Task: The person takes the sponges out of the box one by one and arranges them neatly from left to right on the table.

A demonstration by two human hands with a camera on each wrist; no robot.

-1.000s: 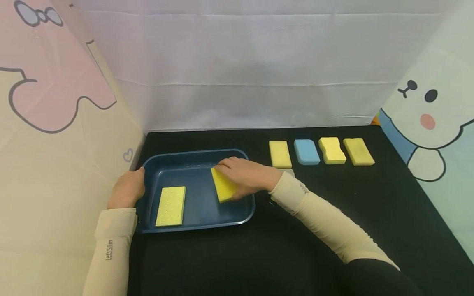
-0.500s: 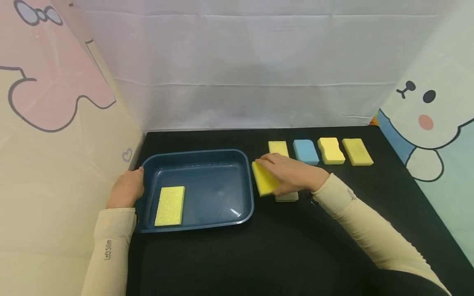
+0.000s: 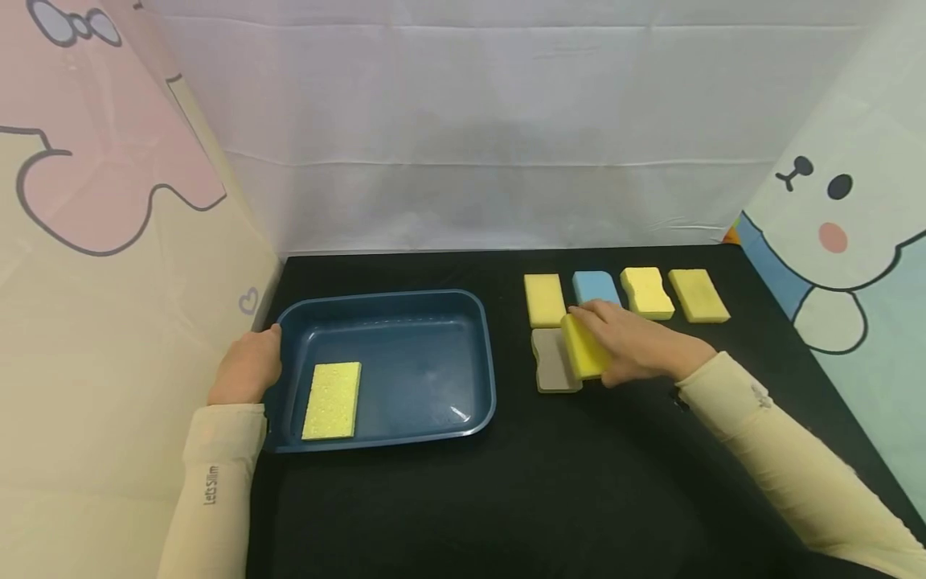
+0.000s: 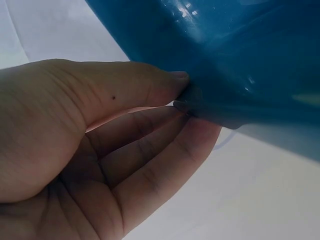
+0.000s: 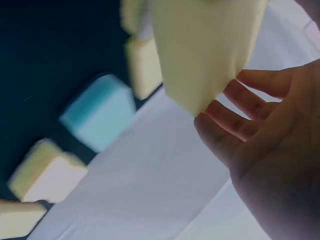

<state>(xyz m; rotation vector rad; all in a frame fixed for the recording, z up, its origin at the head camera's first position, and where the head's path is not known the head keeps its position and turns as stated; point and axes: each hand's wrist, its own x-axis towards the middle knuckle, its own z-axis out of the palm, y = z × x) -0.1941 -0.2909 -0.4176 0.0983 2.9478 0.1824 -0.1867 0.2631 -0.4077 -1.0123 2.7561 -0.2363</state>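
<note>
My left hand [image 3: 247, 366] pinches the left rim of a dark blue tray [image 3: 419, 386]; the left wrist view has the thumb on top and fingers beneath the tray's edge [image 4: 210, 100]. Inside the tray, at its left, lies a pale yellow sponge [image 3: 331, 400]. To the right of the tray, my right hand [image 3: 640, 342] holds a bright yellow sponge [image 3: 584, 347] above the table, tilted, gripped between thumb and fingers. In the right wrist view the fingertips press along the edge of this held sponge [image 5: 205, 50]. Part of a grey-topped sponge [image 3: 554, 362] shows just left of and below it.
Behind the right hand, a row holds a yellow sponge [image 3: 545, 300], a blue sponge [image 3: 596, 287], a yellow wavy-sided sponge [image 3: 647, 293] and another yellow sponge [image 3: 699, 295]. The table [image 3: 448, 515] has a black cover. White and printed cloths stand around its back and sides.
My right hand has lifted the bright yellow sponge out of the tray and carried it right, beyond the grey-topped sponge. The left hand stays on the tray's rim.
</note>
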